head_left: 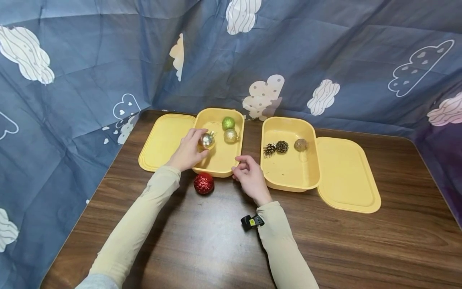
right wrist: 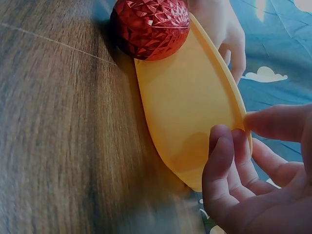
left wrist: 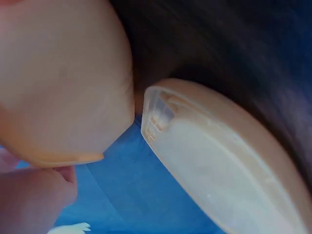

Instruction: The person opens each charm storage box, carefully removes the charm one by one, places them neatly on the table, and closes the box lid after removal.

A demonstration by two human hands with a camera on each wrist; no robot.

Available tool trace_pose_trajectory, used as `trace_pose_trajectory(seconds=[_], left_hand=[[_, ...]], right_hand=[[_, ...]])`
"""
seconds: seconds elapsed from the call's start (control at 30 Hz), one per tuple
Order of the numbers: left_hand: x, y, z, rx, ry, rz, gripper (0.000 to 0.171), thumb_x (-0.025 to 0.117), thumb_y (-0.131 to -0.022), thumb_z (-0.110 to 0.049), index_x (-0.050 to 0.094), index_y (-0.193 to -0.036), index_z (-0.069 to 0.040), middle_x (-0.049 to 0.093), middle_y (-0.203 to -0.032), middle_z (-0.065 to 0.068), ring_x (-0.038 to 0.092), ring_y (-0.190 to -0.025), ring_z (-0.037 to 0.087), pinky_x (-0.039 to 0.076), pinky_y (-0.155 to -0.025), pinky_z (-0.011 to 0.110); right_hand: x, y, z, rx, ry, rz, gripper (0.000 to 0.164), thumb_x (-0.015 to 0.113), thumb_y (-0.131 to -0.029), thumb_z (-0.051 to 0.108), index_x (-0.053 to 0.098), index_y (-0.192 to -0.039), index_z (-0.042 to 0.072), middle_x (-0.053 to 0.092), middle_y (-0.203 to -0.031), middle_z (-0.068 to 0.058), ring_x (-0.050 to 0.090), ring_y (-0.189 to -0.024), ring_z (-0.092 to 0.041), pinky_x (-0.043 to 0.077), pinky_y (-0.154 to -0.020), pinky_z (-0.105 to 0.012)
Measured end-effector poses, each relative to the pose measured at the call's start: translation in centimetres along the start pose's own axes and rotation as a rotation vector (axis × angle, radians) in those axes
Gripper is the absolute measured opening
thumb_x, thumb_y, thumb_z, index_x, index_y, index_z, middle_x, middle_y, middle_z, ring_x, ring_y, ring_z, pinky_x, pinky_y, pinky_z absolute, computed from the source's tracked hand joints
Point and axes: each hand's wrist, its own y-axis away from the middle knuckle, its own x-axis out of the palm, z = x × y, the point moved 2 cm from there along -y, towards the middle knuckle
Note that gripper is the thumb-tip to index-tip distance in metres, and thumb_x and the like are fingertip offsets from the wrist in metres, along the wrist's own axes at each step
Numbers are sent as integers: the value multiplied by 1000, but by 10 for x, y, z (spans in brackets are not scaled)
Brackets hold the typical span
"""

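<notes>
My left hand [head_left: 188, 150] reaches over the rim of the left yellow box [head_left: 221, 161] and holds a shiny gold Christmas ball [head_left: 207, 141] between thumb and fingers. In that box lie a green glitter ball [head_left: 228, 123] and a pale gold glitter ball [head_left: 231, 136]. My right hand [head_left: 250, 176] grips the near right corner of the same box; the right wrist view shows its fingers [right wrist: 222, 163] and thumb at the rim. A red faceted ball [head_left: 203, 183] sits on the table in front of the box.
A second yellow box [head_left: 288, 170] on the right holds pine cones [head_left: 282, 147] and a brownish glitter ball [head_left: 300, 145]. Yellow lids lie beside the boxes, one at left [head_left: 162, 140], one at right [head_left: 348, 176]. A blue cloud-print curtain [head_left: 209, 60] hangs behind the wooden table [head_left: 202, 241].
</notes>
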Motion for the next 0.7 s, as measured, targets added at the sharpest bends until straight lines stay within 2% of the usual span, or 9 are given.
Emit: trace_pose_trajectory(seconds=[0.2,0.37,0.53,0.7], left_hand=[[-7,1,-1,-52,160,-45,63,74,-80,-11,45,-135,-3,49,-131,19,50,-119,32,40,-107,45],[-18,6,-14,-70,276,-82,62,76,-79,-12,47,-133,-3,48,-129,16,56,-114,33,46,-102,42],[-27,13,-27,-44,311,-107,61,77,-79,-12,48,-131,-4,48,-128,14,59,-115,33,49,-100,38],[-35,24,-34,-1,284,-146,59,78,-78,-13,50,-129,-5,52,-124,12,57,-115,28,50,-96,41]], right_hand=[[-2,1,1,-25,79,-3,34,63,-89,5,57,-122,0,65,-86,-15,67,-77,-32,51,-63,-24],[-3,2,2,-46,154,-4,34,64,-89,8,58,-121,2,66,-87,-13,67,-75,-24,48,-62,-22],[-5,2,3,-62,187,-4,34,64,-89,10,58,-121,2,66,-88,-12,65,-72,-17,48,-62,-22],[-5,2,3,-69,202,-1,33,64,-89,11,59,-120,2,66,-89,-12,63,-73,-14,48,-63,-24]])
